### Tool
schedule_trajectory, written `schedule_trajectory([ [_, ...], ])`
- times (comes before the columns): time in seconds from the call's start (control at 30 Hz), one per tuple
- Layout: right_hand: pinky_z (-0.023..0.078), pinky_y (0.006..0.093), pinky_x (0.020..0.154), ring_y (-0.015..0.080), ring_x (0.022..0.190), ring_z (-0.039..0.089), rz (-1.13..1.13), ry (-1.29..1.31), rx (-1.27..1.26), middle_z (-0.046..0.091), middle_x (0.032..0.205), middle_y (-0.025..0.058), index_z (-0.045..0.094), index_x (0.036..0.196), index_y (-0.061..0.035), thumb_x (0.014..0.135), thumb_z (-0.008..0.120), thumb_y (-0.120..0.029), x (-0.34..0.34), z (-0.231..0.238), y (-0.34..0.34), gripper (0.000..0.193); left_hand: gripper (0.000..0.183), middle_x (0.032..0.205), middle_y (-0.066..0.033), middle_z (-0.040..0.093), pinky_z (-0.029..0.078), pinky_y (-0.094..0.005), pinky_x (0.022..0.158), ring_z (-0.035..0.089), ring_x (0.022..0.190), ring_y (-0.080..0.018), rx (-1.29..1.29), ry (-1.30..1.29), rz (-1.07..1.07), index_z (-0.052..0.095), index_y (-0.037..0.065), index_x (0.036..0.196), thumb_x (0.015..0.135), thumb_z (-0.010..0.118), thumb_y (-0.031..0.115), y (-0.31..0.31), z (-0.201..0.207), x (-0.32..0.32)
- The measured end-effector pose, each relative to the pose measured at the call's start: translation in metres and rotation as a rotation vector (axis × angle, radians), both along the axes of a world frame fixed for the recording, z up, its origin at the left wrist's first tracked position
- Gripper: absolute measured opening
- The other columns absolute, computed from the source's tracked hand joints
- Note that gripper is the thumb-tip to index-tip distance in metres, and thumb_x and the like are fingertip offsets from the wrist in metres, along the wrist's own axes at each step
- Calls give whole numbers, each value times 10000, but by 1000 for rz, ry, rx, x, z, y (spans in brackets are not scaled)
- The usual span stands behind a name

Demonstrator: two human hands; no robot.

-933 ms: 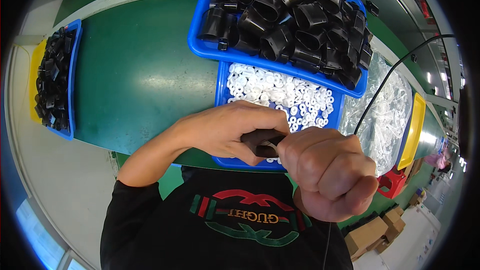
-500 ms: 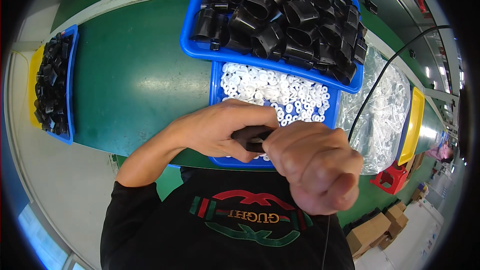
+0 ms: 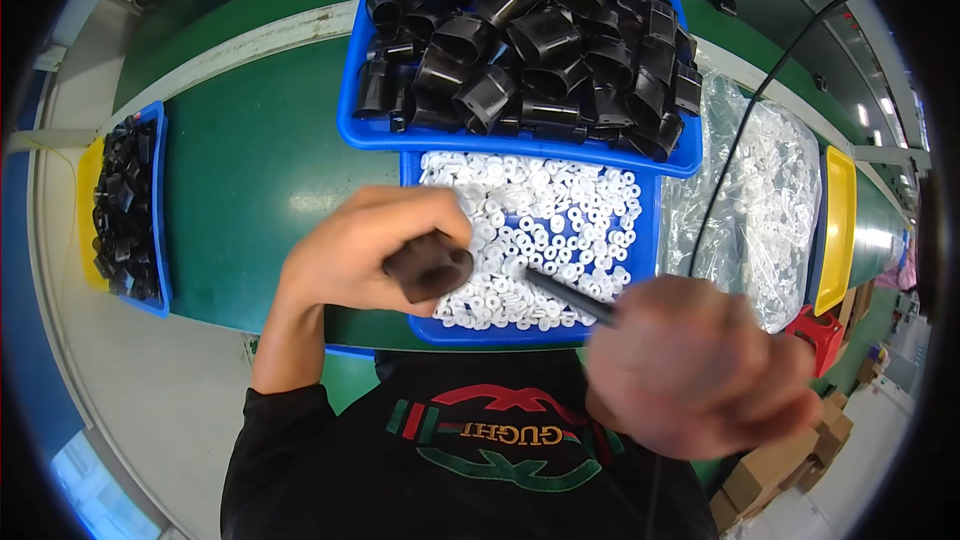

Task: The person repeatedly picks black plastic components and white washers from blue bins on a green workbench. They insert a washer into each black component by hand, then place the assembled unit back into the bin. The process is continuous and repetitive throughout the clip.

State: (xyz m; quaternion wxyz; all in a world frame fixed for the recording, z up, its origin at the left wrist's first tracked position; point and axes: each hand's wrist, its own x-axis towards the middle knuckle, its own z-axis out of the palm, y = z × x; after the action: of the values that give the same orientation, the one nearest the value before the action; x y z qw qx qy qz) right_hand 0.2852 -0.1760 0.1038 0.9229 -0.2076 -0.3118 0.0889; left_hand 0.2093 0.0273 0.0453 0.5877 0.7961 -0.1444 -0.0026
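Note:
My left hand is closed round a black plastic sleeve, whose open end faces right, over the left edge of the lower blue tray. White ring-shaped washers lie loose across that tray. A thin dark rod-shaped tool sticks out of my closed right hand, its tip above the washers and apart from the sleeve. Motion smears the right hand, and the tool's exact kind does not show.
Black plastic sleeves fill an upper blue tray at the far side. A clear plastic bag of white parts and a yellow tray are on the right. Another blue tray with black parts stands left. A black cable crosses the right side.
My hands have moved apart: the left with the sleeve to the left, the right with the tool to the right and down. The tool's rod now shows away from the sleeve. The view has shifted slightly.

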Motion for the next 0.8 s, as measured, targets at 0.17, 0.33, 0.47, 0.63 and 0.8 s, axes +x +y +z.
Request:
schedule_trajectory([
  [0.17, 252, 311, 393, 158, 423, 360, -147, -305, -518, 409, 544, 36, 442, 653, -73, 853, 636, -239, 30, -19, -38, 325, 429, 737, -43, 570, 404, -265, 544, 532, 599, -164, -76, -85, 180, 583, 42, 892, 612, 813, 271, 11, 15, -10],
  [0.33, 359, 327, 426, 207, 444, 447, -453, -928, -1255, 456, 554, 33, 503, 656, -76, 722, 692, -117, 32, -71, -37, 204, 671, 761, -49, 565, 385, -264, 551, 528, 640, -136, -106, -92, 279, 584, 14, 909, 654, 743, 615, 14, 11, -14],
  [0.47, 438, 338, 478, 225, 528, 550, -545, -993, -1521, 516, 633, 54, 570, 754, -74, 724, 712, -141, 19, -91, -30, 160, 828, 819, -54, 559, 401, -265, 606, 521, 704, -142, 60, -37, 440, 579, -13, 953, 686, 619, 770, 34, 24, -1],
  [0.63, 495, 347, 547, 233, 609, 606, -554, -990, -1550, 575, 723, 73, 623, 889, -52, 724, 720, -141, 20, -101, -28, 211, 340, 864, -72, 588, 457, -289, 674, 549, 734, -140, 558, -70, 825, 550, 13, 1126, 884, 672, 218, 92, 29, 67],
  [0.8, 475, 338, 532, 218, 591, 589, -573, -1072, -1517, 523, 722, 54, 628, 849, -67, 733, 721, -165, 19, -109, -28, 178, 453, 1002, -162, 670, 507, -354, 809, 663, 903, -268, 757, -54, 891, 569, -6, 1168, 818, 738, 228, 183, -10, 142],
])
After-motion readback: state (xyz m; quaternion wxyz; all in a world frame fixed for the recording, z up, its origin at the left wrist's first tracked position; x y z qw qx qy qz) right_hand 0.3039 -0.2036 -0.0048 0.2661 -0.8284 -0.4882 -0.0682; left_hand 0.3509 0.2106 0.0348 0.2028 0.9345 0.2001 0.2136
